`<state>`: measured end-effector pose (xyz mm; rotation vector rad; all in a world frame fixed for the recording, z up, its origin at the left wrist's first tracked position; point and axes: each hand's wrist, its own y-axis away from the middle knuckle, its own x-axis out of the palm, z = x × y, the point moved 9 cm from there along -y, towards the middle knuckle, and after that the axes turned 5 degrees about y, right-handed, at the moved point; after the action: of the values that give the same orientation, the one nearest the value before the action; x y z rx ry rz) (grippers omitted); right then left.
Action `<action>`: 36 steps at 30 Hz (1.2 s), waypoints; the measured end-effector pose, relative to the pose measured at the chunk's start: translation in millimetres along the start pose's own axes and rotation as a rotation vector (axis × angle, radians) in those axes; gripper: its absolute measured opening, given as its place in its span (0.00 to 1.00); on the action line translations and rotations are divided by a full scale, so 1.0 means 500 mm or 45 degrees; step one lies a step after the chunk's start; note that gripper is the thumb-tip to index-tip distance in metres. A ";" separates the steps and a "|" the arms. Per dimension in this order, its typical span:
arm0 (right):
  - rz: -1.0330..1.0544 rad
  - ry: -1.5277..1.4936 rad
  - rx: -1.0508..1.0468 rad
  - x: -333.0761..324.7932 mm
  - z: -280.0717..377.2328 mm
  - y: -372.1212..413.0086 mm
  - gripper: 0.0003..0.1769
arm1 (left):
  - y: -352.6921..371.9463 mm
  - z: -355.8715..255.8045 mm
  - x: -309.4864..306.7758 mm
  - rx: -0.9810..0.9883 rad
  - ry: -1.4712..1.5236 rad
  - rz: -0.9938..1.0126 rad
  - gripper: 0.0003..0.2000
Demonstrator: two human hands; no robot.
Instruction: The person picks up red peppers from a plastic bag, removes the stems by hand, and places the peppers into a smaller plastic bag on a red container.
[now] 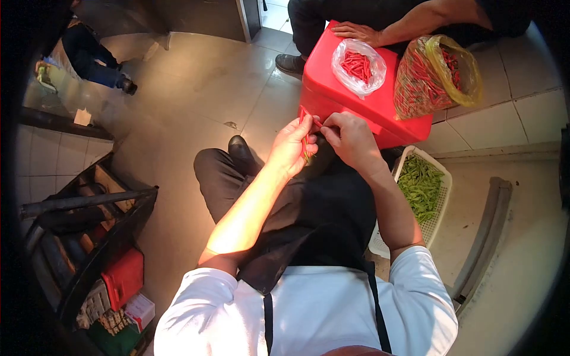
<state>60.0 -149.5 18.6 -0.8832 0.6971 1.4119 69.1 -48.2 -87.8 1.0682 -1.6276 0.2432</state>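
Note:
In front of the red box, my left hand (pixel 291 145) is closed round several red chilies (pixel 305 139) with green stems. My right hand (pixel 350 137) is close beside it, its fingers pinched on a red chili (pixel 316 122) between the two hands. On top of the red box (pixel 323 68) lies an open clear plastic bag (pixel 379 66) with red chilies inside. A yellow-edged bag (pixel 409 89) full of red chilies leans at the box's right side. To the right of my lap, a white basket (pixel 442 196) holds green stems or pods.
A person's hand (pixel 358 32) rests on the box's far edge, with a shoe (pixel 290 64) beside the box. Another person's legs (pixel 95 56) show at upper left. A dark metal rack (pixel 89 204) stands at left, near a red container (pixel 124 277). A grey strip (pixel 484 237) lies at right.

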 end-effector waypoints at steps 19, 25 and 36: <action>-0.140 -0.849 0.129 -0.003 -0.013 0.031 0.03 | 0.000 -0.006 0.009 -0.088 0.468 0.076 0.12; -0.233 -0.358 -0.215 -0.033 0.060 0.043 0.05 | -0.001 -0.016 0.022 0.024 0.353 0.164 0.11; -0.233 0.078 -0.374 0.008 0.093 0.052 0.09 | 0.008 -0.017 0.030 0.206 0.058 0.037 0.07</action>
<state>30.0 -109.4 36.8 -1.1936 0.4462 1.3457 72.4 -48.0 -70.0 1.1530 -1.6042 0.4217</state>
